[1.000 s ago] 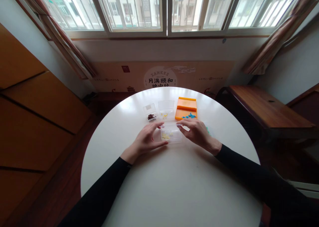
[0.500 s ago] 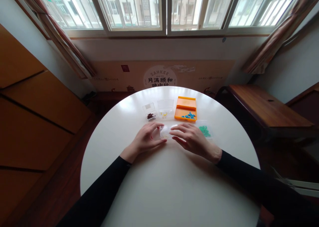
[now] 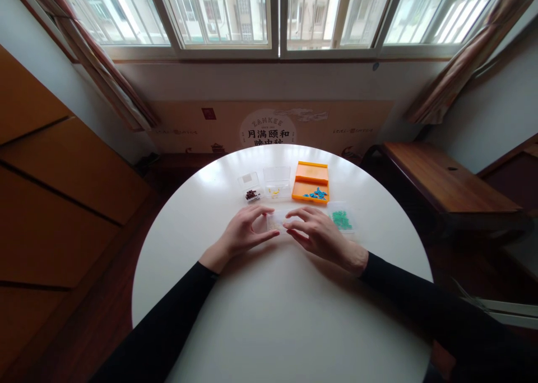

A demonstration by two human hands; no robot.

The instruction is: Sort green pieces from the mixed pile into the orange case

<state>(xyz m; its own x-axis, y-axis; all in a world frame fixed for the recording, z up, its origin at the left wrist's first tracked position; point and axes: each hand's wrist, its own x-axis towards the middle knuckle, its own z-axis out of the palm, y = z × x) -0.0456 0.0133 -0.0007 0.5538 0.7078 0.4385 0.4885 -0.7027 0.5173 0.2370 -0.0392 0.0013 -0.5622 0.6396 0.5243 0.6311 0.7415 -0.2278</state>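
Clear plastic box [image 3: 277, 220] sits mid-table [image 3: 269, 316], pinched between both hands — left hand [image 3: 244, 233] grips its left side, right hand [image 3: 317, 234] covers its right. Orange tray [image 3: 311, 180] lies nearer the far edge.

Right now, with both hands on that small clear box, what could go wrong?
1. The small clear box holds tiny yellowish bits; the left hand and right hand pinch it, so a slip might scatter them.
2. The open orange case with loose blue pieces sits just behind; a knock could spill it.
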